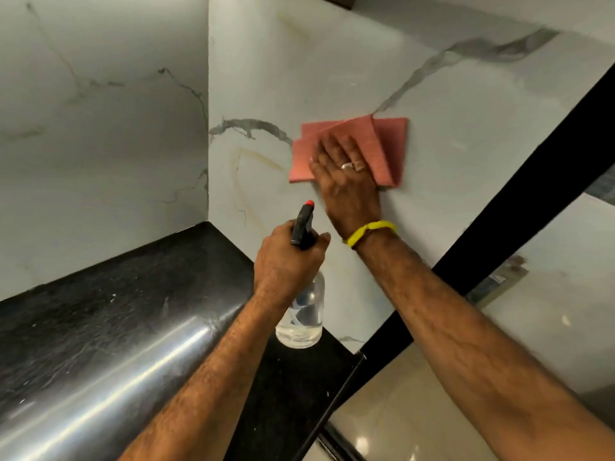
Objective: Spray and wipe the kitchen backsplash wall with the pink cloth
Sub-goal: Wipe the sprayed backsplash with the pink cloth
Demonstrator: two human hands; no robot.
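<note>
Two hands busy, both near frame centre. pink cloth [349, 146] sits just right of centre, folded into a few overlapping layers, flat against the marble backsplash wall [332, 71]. It looks thin, soft and light, with no stiffness of its own, so my guess is a pinch at an edge would just let it flop or unfold; a flat palm over the middle of the fold looks like the right hold, pressure keeping it pinned and friction dragging it along. The wall is glossy and probably slick if wet, so the cloth could slide out from under a light press. right hand [346, 181] does exactly that: fingers straight and together, splayed slightly, palm and fingers laid on the lower-left part of the cloth, nothing curled round it; rings on two fingers, yellow band [371, 231] at the wrist. left hand [286, 257], just below centre, grips the neck of the spray bottle [301, 314], fingers wrapped round it below the black trigger head, red nozzle tip pointing up toward the wall. Bottle is clear, rigid, partly filled, likely light; it hangs over the black countertop [133, 284] at lower left. Can't tell whether a finger is on the trigger.
</note>
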